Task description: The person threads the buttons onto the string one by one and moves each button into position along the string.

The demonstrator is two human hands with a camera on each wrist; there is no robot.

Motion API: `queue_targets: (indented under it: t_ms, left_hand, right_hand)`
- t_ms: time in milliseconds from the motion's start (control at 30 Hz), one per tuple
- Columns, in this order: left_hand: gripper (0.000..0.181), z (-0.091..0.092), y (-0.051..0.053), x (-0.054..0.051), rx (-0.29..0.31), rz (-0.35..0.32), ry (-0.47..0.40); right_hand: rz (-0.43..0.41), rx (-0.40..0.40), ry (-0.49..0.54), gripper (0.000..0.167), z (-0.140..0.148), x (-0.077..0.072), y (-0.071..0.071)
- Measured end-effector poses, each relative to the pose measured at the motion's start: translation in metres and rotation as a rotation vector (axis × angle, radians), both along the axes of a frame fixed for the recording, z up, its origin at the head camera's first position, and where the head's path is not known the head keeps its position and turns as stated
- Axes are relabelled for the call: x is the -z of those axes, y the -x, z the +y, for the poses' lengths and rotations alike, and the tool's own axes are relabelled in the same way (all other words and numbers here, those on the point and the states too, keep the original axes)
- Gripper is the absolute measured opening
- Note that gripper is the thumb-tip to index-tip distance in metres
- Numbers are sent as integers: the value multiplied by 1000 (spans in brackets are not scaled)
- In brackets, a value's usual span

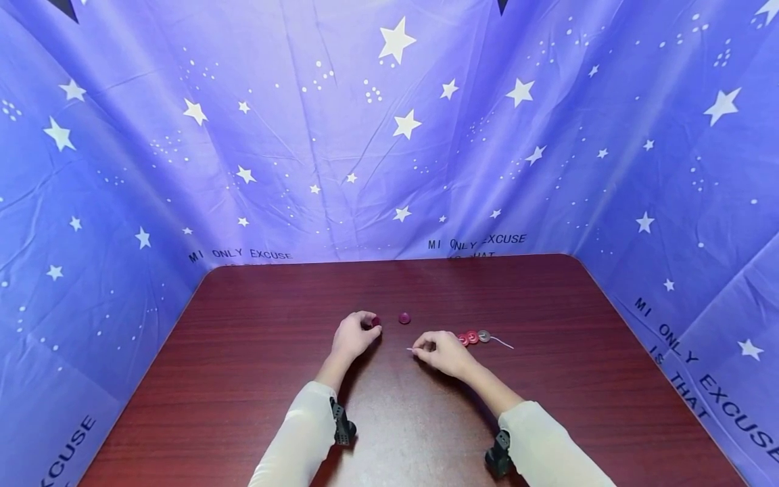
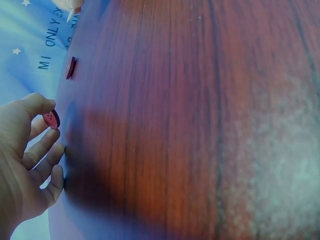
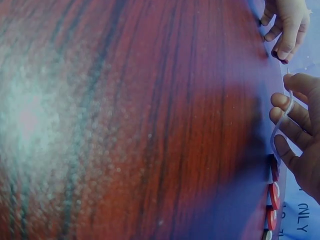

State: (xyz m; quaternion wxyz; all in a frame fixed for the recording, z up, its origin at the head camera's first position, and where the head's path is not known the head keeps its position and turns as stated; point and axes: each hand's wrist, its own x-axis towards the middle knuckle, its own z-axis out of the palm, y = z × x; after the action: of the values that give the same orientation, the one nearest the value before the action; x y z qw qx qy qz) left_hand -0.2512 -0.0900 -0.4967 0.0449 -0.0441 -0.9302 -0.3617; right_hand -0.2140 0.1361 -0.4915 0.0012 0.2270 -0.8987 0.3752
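Between thumb and finger, my left hand [image 1: 353, 336] pinches a dark red button [image 2: 51, 119] with small holes, held up on its edge. My right hand [image 1: 447, 353] pinches a white string [image 3: 283, 117] near its end; a short, thin tip sticks out to the left, towards the held button but apart from it. From the fingers the string runs back through several threaded buttons on the table, red ones [image 1: 473, 337] and a grey one [image 1: 483, 336]. Part of this row is hidden behind the right hand in the head view. A loose purplish-red button [image 1: 404, 318] lies between the hands, slightly farther back.
The dark red wood-grain table [image 1: 255, 379] has rounded far corners. A string tail [image 1: 502, 343] trails right from the grey button. Purple-blue cloth [image 1: 341, 135] with white stars and lettering hangs behind and on both sides. Each forearm wears a black wrist camera [image 1: 343, 423].
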Motion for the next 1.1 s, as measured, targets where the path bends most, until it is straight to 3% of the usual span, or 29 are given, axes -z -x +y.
queue_targets:
  t_ms: [700, 867, 1100]
  left_hand:
    - [30, -11, -9, -2, 25, -16, -257]
    - [28, -11, -13, -1, 56, -29, -312]
    - [28, -8, -21, -4, 142, -112, -433]
  right_hand:
    - [-16, 16, -11, 6, 1, -4, 0]
    - [-44, 30, -32, 6, 0, -6, 0]
    - [-52, 12, -9, 6, 0, -8, 0]
